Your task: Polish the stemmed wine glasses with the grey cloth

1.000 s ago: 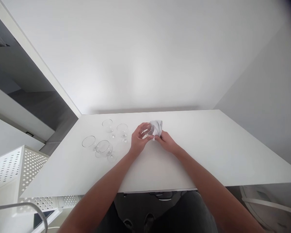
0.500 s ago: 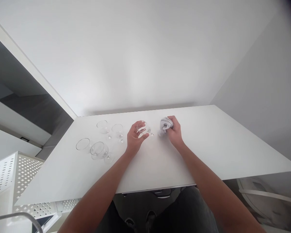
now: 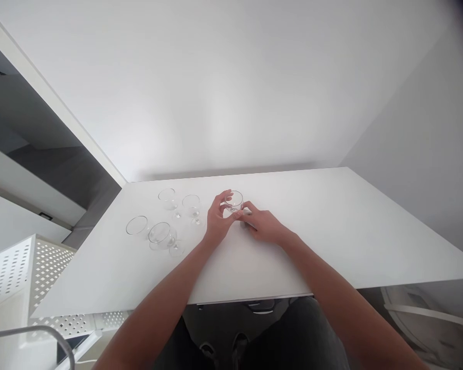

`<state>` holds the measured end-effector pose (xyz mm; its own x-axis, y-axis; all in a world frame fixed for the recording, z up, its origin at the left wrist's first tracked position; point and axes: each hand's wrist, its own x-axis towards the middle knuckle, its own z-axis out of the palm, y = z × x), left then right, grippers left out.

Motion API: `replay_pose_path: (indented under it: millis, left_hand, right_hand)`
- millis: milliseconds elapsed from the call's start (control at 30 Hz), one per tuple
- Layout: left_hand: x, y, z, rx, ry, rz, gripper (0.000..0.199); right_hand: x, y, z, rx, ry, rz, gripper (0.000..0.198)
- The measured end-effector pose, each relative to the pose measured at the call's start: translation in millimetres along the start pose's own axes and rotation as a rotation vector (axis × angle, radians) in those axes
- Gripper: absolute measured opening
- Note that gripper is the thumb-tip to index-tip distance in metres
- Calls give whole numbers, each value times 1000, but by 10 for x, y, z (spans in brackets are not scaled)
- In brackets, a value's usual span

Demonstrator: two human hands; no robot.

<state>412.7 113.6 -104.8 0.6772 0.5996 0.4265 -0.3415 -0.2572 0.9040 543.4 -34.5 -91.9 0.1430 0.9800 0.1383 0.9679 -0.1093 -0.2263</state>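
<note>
One clear glass [image 3: 233, 199]: over the white tabletop [image 3: 324, 231], between my hands. Left hand [image 3: 218, 218]: curled round its bowl, grasping it. Right hand [image 3: 264, 224]: fingers bent at its lower right; gripping or not, I cannot tell. Four other glasses [image 3: 160, 236]: to the left, unheld. Step, as I judge: two-handed handling. Next move calls for: light, steady left hold.

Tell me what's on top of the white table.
On the flat white table, four clear stemmed glasses stand left of the left hand, which holds a fifth clear glass. The right hand covers whatever lies beneath its palm.
</note>
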Motion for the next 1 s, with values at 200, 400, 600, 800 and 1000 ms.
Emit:
replay_pose_path:
  millis: [200, 400, 600, 800, 1000]
  left_hand:
    - [10, -34, 26, -14, -1, -19, 66]
    - [25, -16, 50, -19, -51, -70, 81]
    - [17, 6, 48, 37, 1, -95, 78]
    - [-8, 2, 42, 201, 21, -154, 35]
    - [2, -15, 38, 231, -11, -103, 24]
  right_hand:
    - [34, -125, 15, -12, -42, 27, 58]
    - [57, -110, 31, 1, -37, 110, 49]
    - [62, 122, 15, -81, -49, 423, 61]
    - [-31, 473, -80, -71, -3, 928, 46]
    - [-75, 565, -143, -18, 22, 1022, 42]
